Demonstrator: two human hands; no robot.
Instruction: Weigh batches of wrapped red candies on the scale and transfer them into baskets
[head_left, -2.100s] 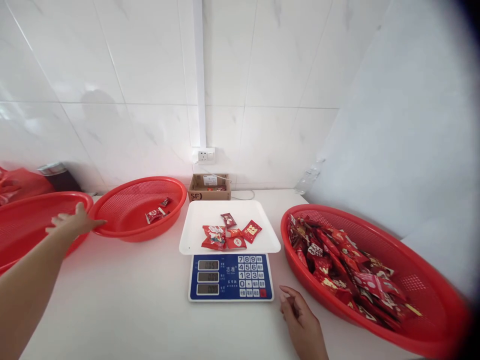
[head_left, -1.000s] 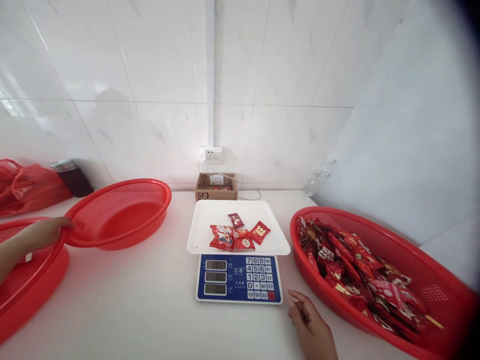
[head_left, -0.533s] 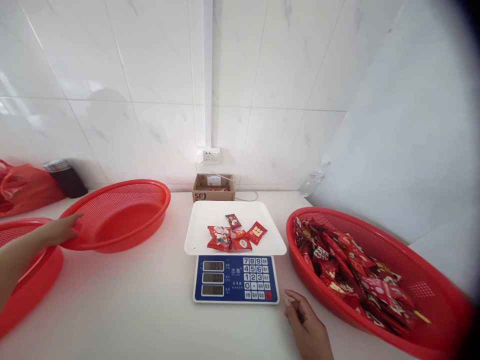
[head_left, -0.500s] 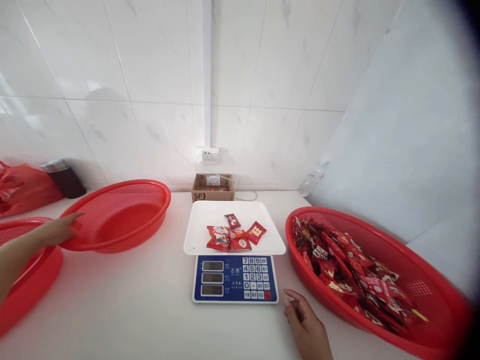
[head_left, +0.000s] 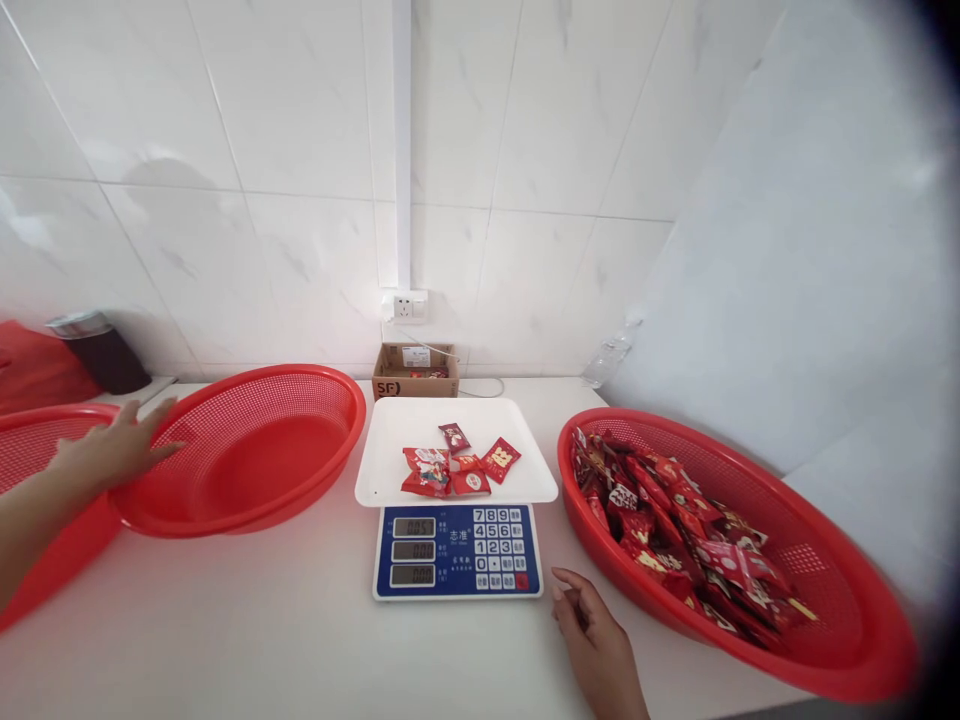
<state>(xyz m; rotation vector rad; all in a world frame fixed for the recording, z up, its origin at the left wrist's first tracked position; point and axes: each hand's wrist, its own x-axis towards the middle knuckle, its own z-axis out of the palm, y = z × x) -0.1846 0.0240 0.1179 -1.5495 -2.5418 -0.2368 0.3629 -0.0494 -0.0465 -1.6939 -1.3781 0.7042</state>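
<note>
My left hand (head_left: 118, 448) is over the left rim of a red plastic basket (head_left: 277, 455), its fingers spread. I cannot tell whether it touches the rim. The inside of that basket shows only bare red plastic. My right hand (head_left: 596, 640) rests low at the right front corner of a blue and white digital scale (head_left: 456, 590), its fingers loosely curled, thumb and index finger apart, holding nothing visible. On the scale's white tray (head_left: 382, 430) lie several red snack packets (head_left: 427, 470). A faint reading shows on the scale's display (head_left: 414, 527).
At the right, another red basket (head_left: 862, 600) holds a heap of red snack packets. A third basket (head_left: 52, 580) is partly behind my left forearm. Along the wall are a cardboard box (head_left: 401, 388), a clear plastic bottle (head_left: 611, 355), a dark flask (head_left: 109, 355) and a red bag (head_left: 37, 370).
The bare red basket has slid right, closer to the scale. My left hand has gone from gripping its rim to spread fingers. My right hand stays beside the scale. The view has shifted slightly.
</note>
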